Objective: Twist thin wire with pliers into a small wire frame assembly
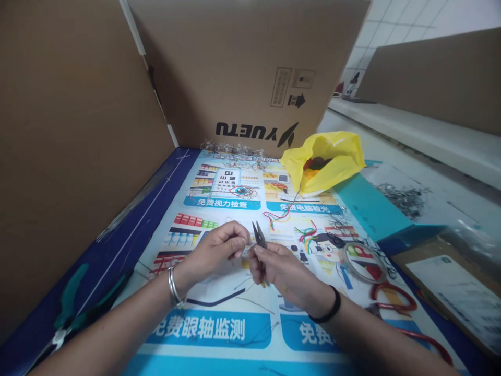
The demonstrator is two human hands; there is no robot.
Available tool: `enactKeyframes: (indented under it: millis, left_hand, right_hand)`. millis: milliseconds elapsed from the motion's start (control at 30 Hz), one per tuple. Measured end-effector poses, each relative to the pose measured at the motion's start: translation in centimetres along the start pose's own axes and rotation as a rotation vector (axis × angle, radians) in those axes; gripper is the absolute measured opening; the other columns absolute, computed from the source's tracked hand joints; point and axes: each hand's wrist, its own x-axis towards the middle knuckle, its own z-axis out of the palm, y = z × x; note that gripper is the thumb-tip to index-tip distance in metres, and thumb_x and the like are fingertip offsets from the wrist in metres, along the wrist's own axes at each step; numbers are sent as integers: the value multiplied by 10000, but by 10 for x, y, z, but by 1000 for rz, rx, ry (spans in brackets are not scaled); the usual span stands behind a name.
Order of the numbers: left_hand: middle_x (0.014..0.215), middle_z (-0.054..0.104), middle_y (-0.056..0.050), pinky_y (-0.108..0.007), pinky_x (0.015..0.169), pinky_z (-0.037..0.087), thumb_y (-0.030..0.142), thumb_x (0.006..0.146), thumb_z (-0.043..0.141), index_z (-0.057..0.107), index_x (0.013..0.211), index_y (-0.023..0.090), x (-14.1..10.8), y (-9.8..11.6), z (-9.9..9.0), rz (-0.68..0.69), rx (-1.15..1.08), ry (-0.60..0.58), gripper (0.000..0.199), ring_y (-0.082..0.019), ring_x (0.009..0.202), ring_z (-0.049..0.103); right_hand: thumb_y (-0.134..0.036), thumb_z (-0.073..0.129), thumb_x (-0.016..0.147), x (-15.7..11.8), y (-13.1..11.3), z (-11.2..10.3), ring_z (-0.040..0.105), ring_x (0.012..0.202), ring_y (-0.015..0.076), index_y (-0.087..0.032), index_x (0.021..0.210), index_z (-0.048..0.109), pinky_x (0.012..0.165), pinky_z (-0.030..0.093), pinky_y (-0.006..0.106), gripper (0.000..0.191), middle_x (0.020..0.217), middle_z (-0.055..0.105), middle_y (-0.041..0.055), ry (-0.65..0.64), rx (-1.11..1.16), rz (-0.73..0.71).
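Near the middle of the head view, my left hand (227,243) is closed in a pinch, with a silver bangle at the wrist. Whatever sits between its fingertips is too small and blurred to name. Close beside it, my right hand (279,266) is wrapped around needle-nose pliers (259,235). Their dark jaws point up and away from me, slightly apart, while the handles are mostly hidden in the palm. A black band circles the right wrist. Thin wires (254,303) lie scattered on the printed sheet (211,347) below both hands.
Cardboard panels (235,62) stand behind and at left. A yellow bag (336,162) sits at the back right, by coloured threads (307,237). Teal-handled cutters (72,297) lie at left. Red-handled scissors (395,297), a clear round spool (364,261) and a blue box (376,209) occupy the right.
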Motion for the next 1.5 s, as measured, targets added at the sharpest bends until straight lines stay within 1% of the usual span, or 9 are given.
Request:
enactKeyframes:
  millis: [200, 300, 500, 567, 667, 833, 1100, 1367, 1500]
  left_hand:
    - [634, 460, 21, -229, 560, 337, 264, 840, 513, 540, 799, 154, 0, -4, 3, 12, -77, -53, 120, -95, 573, 408]
    - [693, 517, -6, -241, 590, 373, 282, 837, 528, 550, 800, 153, 1, -6, 4, 4, -119, -44, 136, -102, 606, 452]
    - [729, 593, -37, -234, 568, 407, 349, 845, 527, 549, 942, 159, -1, -10, 12, -133, -256, 59, 215, -127, 646, 547]
    - [686, 602, -40, -227, 557, 398, 359, 855, 514, 568, 901, 141, -3, -11, 16, -165, -261, 86, 229, -123, 621, 553]
    - [611, 595, -30, -219, 556, 386, 352, 853, 520, 590, 783, 121, -4, -11, 20, -184, -241, 127, 251, -104, 566, 535]
    - [535, 555, 3, -202, 512, 354, 303, 827, 552, 605, 706, 120, -3, -11, 21, -197, -159, 210, 225, -78, 493, 479]
    - [582, 565, 10, -196, 534, 375, 321, 788, 591, 584, 756, 126, -3, -16, 26, -192, -194, 266, 197, -81, 530, 487]
    - [544, 476, 49, -194, 533, 339, 266, 806, 547, 536, 690, 157, -4, -20, 25, -100, 121, 415, 159, -77, 528, 426]
    - [548, 462, 50, -196, 531, 331, 261, 808, 539, 519, 686, 158, -3, -18, 24, -101, 111, 381, 161, -77, 524, 410]
  right_hand:
    - [-431, 556, 790, 0, 3, 1, 447, 468, 81, -143, 789, 563, 426, 267, 206, 289, 563, 492, -29, -52, -9, -28]
    - [-417, 521, 815, 1, 4, -2, 436, 488, 84, -152, 796, 552, 456, 281, 211, 267, 576, 500, -26, -7, -115, -70]
    - [-289, 498, 811, 4, 1, -12, 501, 663, 138, -174, 774, 541, 611, 371, 252, 128, 706, 559, 9, 447, -897, -415]
    - [-266, 469, 826, 5, 1, -16, 496, 673, 151, -176, 747, 522, 618, 371, 262, 131, 704, 544, 19, 507, -1140, -538]
    - [-252, 432, 855, 6, 4, -18, 492, 709, 167, -176, 734, 504, 644, 376, 272, 160, 726, 534, 39, 474, -1330, -656]
    - [-255, 452, 859, 6, 10, -13, 495, 657, 147, -179, 736, 505, 605, 364, 248, 154, 706, 541, 26, 413, -1325, -649]
    - [-297, 479, 818, 4, 5, -7, 515, 618, 139, -182, 727, 511, 571, 359, 236, 149, 674, 569, 13, 537, -1127, -468]
    - [-298, 481, 810, 3, 9, -1, 503, 606, 131, -181, 711, 518, 554, 353, 231, 158, 659, 565, 4, 449, -1063, -397]
    - [-297, 475, 812, 3, 9, -1, 508, 616, 133, -180, 703, 516, 564, 364, 234, 166, 665, 569, 7, 440, -1034, -392]
